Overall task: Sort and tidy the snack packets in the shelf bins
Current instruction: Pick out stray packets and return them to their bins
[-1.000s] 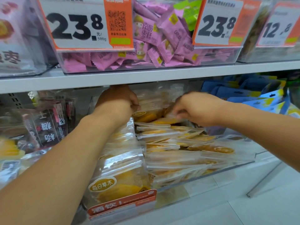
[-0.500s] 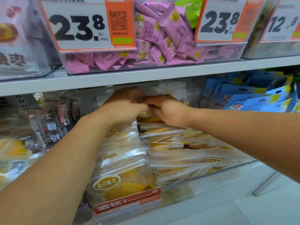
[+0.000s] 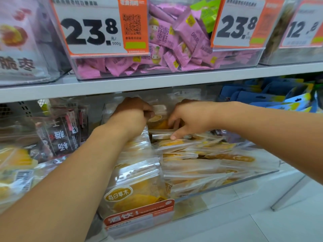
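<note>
Under the shelf edge (image 3: 157,82), left hand (image 3: 132,114) pinches a packet (image 3: 157,117).

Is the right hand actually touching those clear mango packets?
Touching. The head view shows the right hand with a fingertip pressed onto the top edge of the clear mango packets.

Glossy clear-plastic mango packets (image 3: 183,165) catch the light just below the right hand (image 3: 192,117); the bin wall (image 3: 218,191) in front is smooth transparent plastic. Above the hands, a matt grey shelf edge (image 3: 157,82), crinkly pink foil-like wrappers (image 3: 174,55), and a paper price card (image 3: 90,27).
</note>
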A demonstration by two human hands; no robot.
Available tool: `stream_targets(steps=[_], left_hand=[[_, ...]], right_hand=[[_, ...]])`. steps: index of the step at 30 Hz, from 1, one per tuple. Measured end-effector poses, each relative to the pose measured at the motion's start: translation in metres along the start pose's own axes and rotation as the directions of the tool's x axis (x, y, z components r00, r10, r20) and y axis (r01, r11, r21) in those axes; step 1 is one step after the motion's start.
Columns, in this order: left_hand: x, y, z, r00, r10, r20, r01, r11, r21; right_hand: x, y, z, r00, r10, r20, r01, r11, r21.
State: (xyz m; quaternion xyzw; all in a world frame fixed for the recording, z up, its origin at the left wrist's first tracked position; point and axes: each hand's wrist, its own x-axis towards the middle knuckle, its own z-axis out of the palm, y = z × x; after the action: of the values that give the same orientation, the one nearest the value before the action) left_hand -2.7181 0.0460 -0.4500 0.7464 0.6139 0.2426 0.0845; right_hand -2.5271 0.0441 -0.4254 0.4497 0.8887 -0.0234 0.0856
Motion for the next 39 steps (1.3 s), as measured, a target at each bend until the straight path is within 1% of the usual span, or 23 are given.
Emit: stream_targets(steps=[2,4,6,7,9,12,14,16,18,19,20,23,25,26,27,28,29,31,32,33,35,36,39], left_hand=[[0.000,0.000,0.000,0.999,0.013,-0.031,-0.013,1.000,0.010],[0.001,-0.002,-0.001,0.996,0.007,-0.086,-0.008,1.000,-0.021],[0.002,-0.003,-0.002,0.993,0.005,-0.115,-0.012,0.998,-0.065],[0.002,-0.003,-0.003,0.994,0.023,-0.112,-0.028,0.998,-0.050],[0.001,0.000,-0.005,0.997,0.020,-0.080,-0.021,1.000,-0.019],[0.000,0.006,-0.008,0.999,-0.051,-0.002,0.051,0.998,0.029],[-0.001,0.004,-0.007,0.998,-0.054,0.019,0.053,0.997,0.064],[-0.004,0.003,-0.006,1.000,0.000,-0.028,0.002,0.998,0.062],[-0.004,0.004,-0.005,0.989,0.086,-0.120,-0.083,0.996,0.030],[-0.004,0.006,-0.005,0.983,0.127,-0.135,-0.125,0.992,0.026],[-0.004,0.008,-0.005,0.982,0.156,-0.107,-0.153,0.988,0.035],[-0.004,0.010,-0.003,0.981,0.184,0.061,-0.190,0.977,0.101],[-0.004,0.008,-0.004,0.980,0.177,0.095,-0.187,0.976,0.110],[-0.003,0.007,-0.005,0.980,0.173,0.102,-0.184,0.977,0.104],[-0.004,0.006,-0.005,0.979,0.173,0.108,-0.184,0.978,0.094],[-0.004,0.005,-0.006,0.979,0.176,0.103,-0.184,0.979,0.083],[-0.005,0.005,-0.006,0.980,0.176,0.096,-0.183,0.980,0.075],[-0.007,0.006,-0.007,0.983,0.160,0.093,-0.166,0.985,0.054],[-0.008,0.006,-0.007,0.984,0.146,0.102,-0.150,0.988,0.034],[-0.008,0.006,-0.007,0.985,0.132,0.109,-0.133,0.991,0.006],[-0.010,0.008,-0.010,0.988,0.116,0.099,-0.111,0.992,-0.052],[-0.012,0.009,-0.010,0.990,0.108,0.096,-0.100,0.992,-0.078],[-0.017,0.012,-0.012,0.984,0.078,0.159,-0.051,0.985,-0.168]], right_hand=[[0.008,-0.004,0.005,0.997,-0.056,-0.057,0.050,0.994,-0.101],[0.014,-0.005,0.009,0.981,-0.073,-0.180,0.047,0.989,-0.140],[0.017,0.001,0.006,0.941,-0.027,-0.338,0.003,0.997,-0.072],[0.019,0.006,0.004,0.916,0.003,-0.402,-0.013,1.000,-0.020],[0.022,0.014,0.001,0.894,0.039,-0.447,-0.021,0.999,0.045],[0.027,0.015,0.005,0.924,0.041,-0.381,-0.024,0.999,0.048],[0.031,0.014,0.006,0.934,0.040,-0.355,-0.020,0.998,0.060],[0.032,0.016,0.004,0.944,0.032,-0.328,-0.006,0.997,0.079],[0.035,0.015,0.002,0.945,0.007,-0.327,0.013,0.998,0.059],[0.036,0.014,0.003,0.942,0.012,-0.336,0.004,0.999,0.046],[0.039,0.012,0.005,0.937,0.030,-0.347,-0.019,0.999,0.033],[0.046,0.006,0.008,0.934,0.115,-0.338,-0.103,0.993,0.053],[0.038,0.004,0.003,0.940,0.101,-0.325,-0.088,0.995,0.056],[0.027,0.002,-0.003,0.939,0.109,-0.327,-0.085,0.993,0.087],[0.011,0.001,-0.011,0.940,0.130,-0.316,-0.084,0.984,0.156],[-0.004,0.002,-0.017,0.948,0.124,-0.291,-0.053,0.969,0.242],[-0.020,0.003,-0.022,0.968,0.072,-0.242,0.008,0.949,0.314],[-0.046,0.002,-0.025,0.994,-0.077,-0.073,0.098,0.929,0.358],[-0.053,0.004,-0.021,0.994,-0.108,-0.005,0.104,0.938,0.332],[-0.055,0.006,-0.015,0.994,-0.105,0.027,0.093,0.957,0.276],[-0.050,0.009,-0.003,0.998,-0.063,0.019,0.061,0.992,0.109],[-0.045,0.010,0.003,0.998,-0.058,0.015,0.057,0.997,0.053],[-0.031,0.009,0.015,0.998,-0.060,0.002,0.060,0.997,0.041]])
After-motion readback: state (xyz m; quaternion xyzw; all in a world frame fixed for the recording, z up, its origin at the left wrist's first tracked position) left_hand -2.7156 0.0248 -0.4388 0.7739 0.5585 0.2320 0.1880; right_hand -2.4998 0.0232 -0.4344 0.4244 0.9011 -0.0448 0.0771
